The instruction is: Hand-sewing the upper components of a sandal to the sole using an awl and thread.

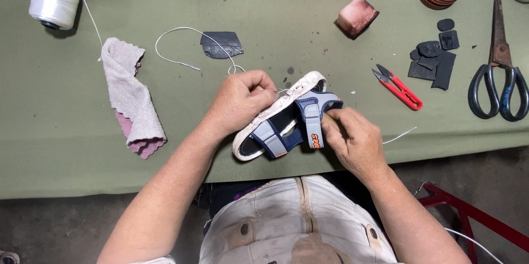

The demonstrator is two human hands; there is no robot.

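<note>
Both forearms bare to elbow, no sleeves visible, no watch, no rings, no gloves. Left hand (239,101) and right hand (355,143) bare, nails short. Lower body covered by pale cream, worn fabric garment (297,225), looks like apron or trousers, with grey dirt marks. Vertical seam runs down middle of garment. Two dark round metal rivets or buttons, one each side of seam. Brownish patch at bottom edge of view. Dark cloth shows just above the cream fabric.
</note>
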